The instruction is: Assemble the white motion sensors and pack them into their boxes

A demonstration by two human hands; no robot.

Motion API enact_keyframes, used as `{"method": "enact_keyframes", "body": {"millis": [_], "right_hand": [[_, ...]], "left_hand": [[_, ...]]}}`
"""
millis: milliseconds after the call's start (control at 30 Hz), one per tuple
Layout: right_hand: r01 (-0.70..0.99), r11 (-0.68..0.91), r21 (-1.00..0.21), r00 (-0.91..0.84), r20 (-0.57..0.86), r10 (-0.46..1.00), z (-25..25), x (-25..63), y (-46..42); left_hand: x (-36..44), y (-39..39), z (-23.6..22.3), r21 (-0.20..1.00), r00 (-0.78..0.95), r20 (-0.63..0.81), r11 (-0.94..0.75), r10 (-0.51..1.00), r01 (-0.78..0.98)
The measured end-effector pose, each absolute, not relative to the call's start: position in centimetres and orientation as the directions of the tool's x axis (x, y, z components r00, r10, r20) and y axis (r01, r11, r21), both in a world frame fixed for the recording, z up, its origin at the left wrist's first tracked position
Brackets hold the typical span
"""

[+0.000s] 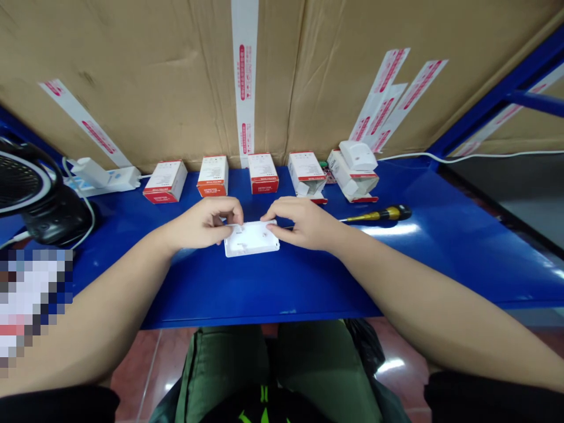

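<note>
A flat white plastic housing (252, 239), apparently part of a detector, is held level just over the blue table. My left hand (210, 222) grips its far left corner between thumb and curled fingers. At its far right corner, my right hand (297, 222) pinches the edge, thumb on top. Small marks and a round spot show on the housing's upper face; its underside is hidden. A screwdriver (379, 214) with a yellow and black handle lies to the right, its shaft running behind my right hand.
Several white and red detector boxes (263, 170) stand in a row along the cardboard wall (176, 70). A white detector (359, 156) rests on the rightmost, opened box. At left are a black fan (39, 194) and a power strip (106, 179). The blue table's (264, 302) front edge is near my lap.
</note>
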State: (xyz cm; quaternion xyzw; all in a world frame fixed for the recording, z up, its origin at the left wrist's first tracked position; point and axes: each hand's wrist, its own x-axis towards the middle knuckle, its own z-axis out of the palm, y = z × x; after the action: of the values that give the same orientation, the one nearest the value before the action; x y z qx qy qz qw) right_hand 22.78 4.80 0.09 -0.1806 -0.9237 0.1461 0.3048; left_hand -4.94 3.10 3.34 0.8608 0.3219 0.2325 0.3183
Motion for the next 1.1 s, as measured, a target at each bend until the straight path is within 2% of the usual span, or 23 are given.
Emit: {"method": "enact_keyframes", "body": {"millis": [67, 133, 233, 367, 467, 533, 700, 1100], "right_hand": [[0.254, 0.885, -0.39, -0.811, 0.413, 0.415, 0.2, 22.9, 4.8], [0.298, 0.868, -0.396, -0.843, 0.318, 0.435, 0.5, 23.3, 5.0], [0.458, 0.8, -0.388, -0.799, 0.215, 0.562, 1.6, 24.6, 5.6], [0.763, 0.552, -0.337, -0.506, 0.219, 0.834, 3.5, 27.5, 7.5], [0.893, 0.34, -0.294, -0.306, 0.159, 0.939, 4.1, 29.1, 8.9], [0.918, 0.311, -0.248, -0.279, 0.154, 0.948, 3.8, 29.5, 9.4], [0.926, 0.345, -0.153, -0.298, 0.264, 0.917, 2.3, 28.6, 9.6], [0.936, 0.317, -0.154, -0.276, 0.239, 0.931, 1.7, 28.2, 10.0]], "left_hand": [[-4.8, 3.1, 3.1, 0.697, 0.715, 0.136, -0.579, 0.686, 0.423], [-4.6, 3.1, 2.9, 0.623, 0.742, 0.164, -0.651, 0.65, 0.433], [-4.5, 3.1, 2.7, 0.515, 0.757, 0.212, -0.729, 0.618, 0.451], [-4.8, 3.0, 3.0, 0.477, 0.774, 0.171, -0.739, 0.609, 0.476], [-5.0, 2.8, 3.5, 0.517, 0.793, 0.131, -0.723, 0.595, 0.457], [-5.0, 2.7, 3.7, 0.54, 0.801, 0.08, -0.701, 0.594, 0.466], [-4.6, 2.6, 3.4, 0.55, 0.799, 0.014, -0.672, 0.601, 0.496], [-3.9, 3.1, 2.0, 0.455, 0.783, 0.216, -0.77, 0.583, 0.447]]}}
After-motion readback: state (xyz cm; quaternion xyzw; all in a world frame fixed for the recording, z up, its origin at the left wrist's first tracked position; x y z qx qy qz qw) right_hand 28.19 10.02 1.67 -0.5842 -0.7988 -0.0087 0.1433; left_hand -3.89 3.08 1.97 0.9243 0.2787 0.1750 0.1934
